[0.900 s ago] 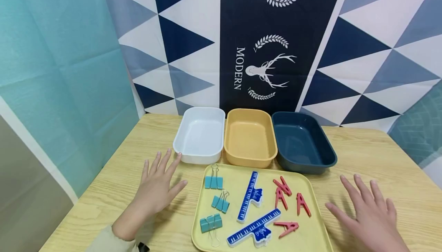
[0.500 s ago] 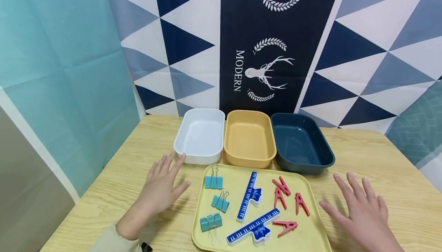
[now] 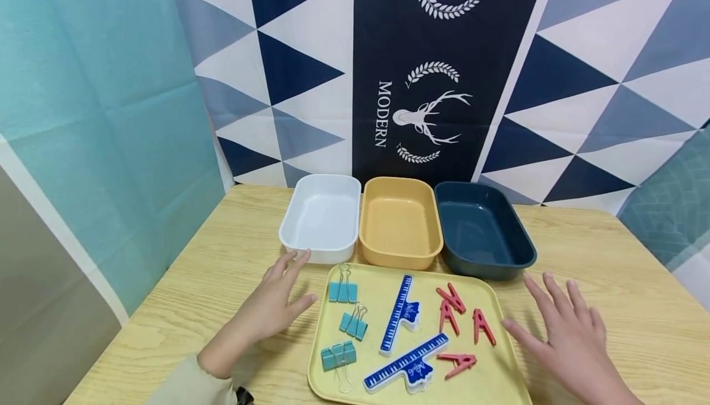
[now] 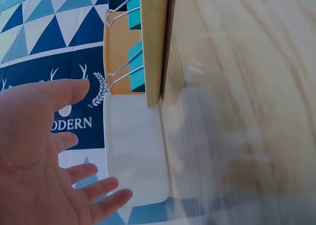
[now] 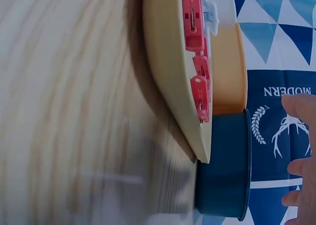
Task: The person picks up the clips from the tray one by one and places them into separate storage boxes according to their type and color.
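Observation:
My left hand (image 3: 272,306), fingers spread, hovers over the table just left of a yellow tray (image 3: 432,386) and holds nothing. Nearest to it on the tray lie teal binder clips (image 3: 342,291), three in all, in a column at the left. Two blue-and-white ruler-shaped clips (image 3: 407,365) rest in the tray's middle. On its right side are several red clothespins (image 3: 457,365). Beyond the tray's right edge my right hand (image 3: 571,337) also hovers with spread fingers and holds nothing. Both wrist views show the hands apart from the tray, the left palm (image 4: 34,160) facing the camera.
Behind the tray stand three bins side by side: white (image 3: 322,251), yellow-orange (image 3: 400,259) and dark blue (image 3: 488,267). The wooden table (image 3: 588,238) ends at a wall hanging with triangles and a deer print. A teal curtain (image 3: 111,84) hangs at the left.
My left hand has moved right, closer to the tray's left edge. My right hand has shifted left toward the tray's right edge. The clips and bins stay in place.

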`<action>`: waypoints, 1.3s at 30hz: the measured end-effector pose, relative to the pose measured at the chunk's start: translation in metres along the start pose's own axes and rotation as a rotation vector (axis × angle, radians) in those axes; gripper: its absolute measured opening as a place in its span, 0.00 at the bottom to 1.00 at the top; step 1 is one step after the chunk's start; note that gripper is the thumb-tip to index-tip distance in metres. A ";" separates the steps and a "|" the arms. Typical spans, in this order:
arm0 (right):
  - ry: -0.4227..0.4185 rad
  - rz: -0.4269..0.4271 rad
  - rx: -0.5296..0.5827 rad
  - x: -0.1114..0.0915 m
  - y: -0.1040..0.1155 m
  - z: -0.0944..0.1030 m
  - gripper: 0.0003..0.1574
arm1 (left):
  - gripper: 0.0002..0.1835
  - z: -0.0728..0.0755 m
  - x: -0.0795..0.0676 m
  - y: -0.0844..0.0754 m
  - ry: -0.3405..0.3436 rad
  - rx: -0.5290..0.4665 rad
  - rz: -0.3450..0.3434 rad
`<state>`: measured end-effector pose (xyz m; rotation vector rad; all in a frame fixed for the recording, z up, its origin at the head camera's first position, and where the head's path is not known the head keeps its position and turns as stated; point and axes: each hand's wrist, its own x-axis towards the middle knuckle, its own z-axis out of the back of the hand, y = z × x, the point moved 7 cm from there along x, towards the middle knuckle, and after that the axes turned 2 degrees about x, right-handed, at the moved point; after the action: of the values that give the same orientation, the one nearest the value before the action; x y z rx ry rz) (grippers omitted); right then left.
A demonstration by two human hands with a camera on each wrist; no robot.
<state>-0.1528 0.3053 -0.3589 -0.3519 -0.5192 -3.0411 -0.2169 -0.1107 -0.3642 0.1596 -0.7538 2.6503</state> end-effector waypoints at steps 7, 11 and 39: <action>0.021 0.010 0.035 0.005 0.007 -0.003 0.55 | 0.44 -0.007 0.004 0.000 0.050 -0.126 0.035; 0.009 0.022 0.082 0.007 0.013 -0.002 0.56 | 0.46 -0.012 0.005 0.002 0.100 -0.215 0.086; 0.084 -0.016 0.110 0.016 0.048 -0.005 0.57 | 0.46 -0.037 0.009 0.003 0.315 -0.513 0.129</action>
<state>-0.1657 0.2580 -0.3442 -0.2150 -0.6836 -3.0096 -0.2263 -0.0912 -0.3951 -0.4444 -1.3246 2.4110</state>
